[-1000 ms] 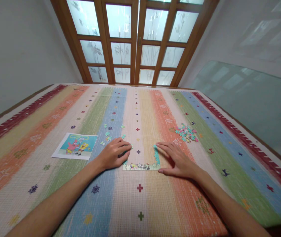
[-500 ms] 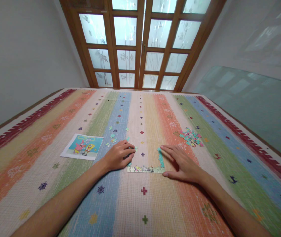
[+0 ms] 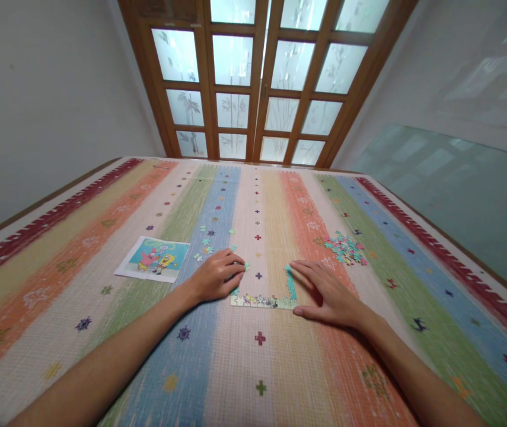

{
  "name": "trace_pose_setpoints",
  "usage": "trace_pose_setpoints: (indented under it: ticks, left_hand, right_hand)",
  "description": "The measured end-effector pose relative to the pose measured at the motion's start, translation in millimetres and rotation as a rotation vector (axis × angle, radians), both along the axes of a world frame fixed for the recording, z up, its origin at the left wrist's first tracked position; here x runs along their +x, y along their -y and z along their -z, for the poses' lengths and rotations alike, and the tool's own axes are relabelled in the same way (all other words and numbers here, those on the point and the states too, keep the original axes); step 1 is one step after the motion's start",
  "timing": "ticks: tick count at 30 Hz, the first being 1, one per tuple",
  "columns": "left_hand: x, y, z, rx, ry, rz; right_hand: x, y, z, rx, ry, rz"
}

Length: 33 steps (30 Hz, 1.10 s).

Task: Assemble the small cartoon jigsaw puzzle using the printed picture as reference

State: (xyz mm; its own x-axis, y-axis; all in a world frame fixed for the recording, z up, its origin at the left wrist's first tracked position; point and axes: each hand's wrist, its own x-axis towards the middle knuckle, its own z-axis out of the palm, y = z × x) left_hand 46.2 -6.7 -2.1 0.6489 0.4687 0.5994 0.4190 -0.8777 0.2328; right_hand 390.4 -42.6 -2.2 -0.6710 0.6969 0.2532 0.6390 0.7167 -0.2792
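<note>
Just below the middle of the frame lies a partly joined puzzle border [image 3: 260, 302] — a pale bottom row with a teal column rising at its right end and teal pieces at its left. The left hand [image 3: 219, 276] rests at its left side, fingers curled inward beside the teal pieces; whether they pinch one I cannot tell. The right hand [image 3: 331, 296] lies along the right side, thumb and fingers spread, fingertips at the column's top and thumb by the lower right corner. Loose pieces [image 3: 206, 242] lie beyond the left hand, and a heaped pile [image 3: 346, 248] sits right of centre. At centre left, a printed sheet [image 3: 155, 260] shows SpongeBob and Patrick — both on the striped tablecloth's [image 3: 238, 373] left half.
</note>
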Motion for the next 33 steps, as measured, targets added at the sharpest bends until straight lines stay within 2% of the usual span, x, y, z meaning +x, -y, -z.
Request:
trace_pose_setpoints:
  ticks: [5, 12, 17, 23, 29, 33]
  left_hand:
    - [-1.1, -1.3, -0.8, 0.063, 0.013, -0.03]
    - [-32.5, -18.6, -10.4, 0.212, -0.088, -0.227]
    - [-59.7, -26.9, -29.3, 0.117, -0.311, -0.324]
    - [-76.8, -28.5, -53.5, 0.03, -0.62, -0.337]
    - [-74.4, -25.2, -53.7, -0.109, -0.735, -0.355]
    - [-69.6, -24.0, -50.4, -0.125, -0.762, -0.381]
  right_hand:
    - [0.3, 0.2, 0.9, -0.016, -0.018, 0.007]
    - [-2.2, 1.9, -0.3, -0.024, -0.017, 0.021]
    - [-5.6, 2.7, -1.8, -0.026, -0.017, 0.027]
    - [-4.8, 2.6, -4.1, -0.024, 0.002, 0.014]
    - [-5.2, 3.0, -6.5, -0.008, 0.014, 0.012]
    - [-5.0, 3.5, -6.7, -0.021, 0.019, 0.017]
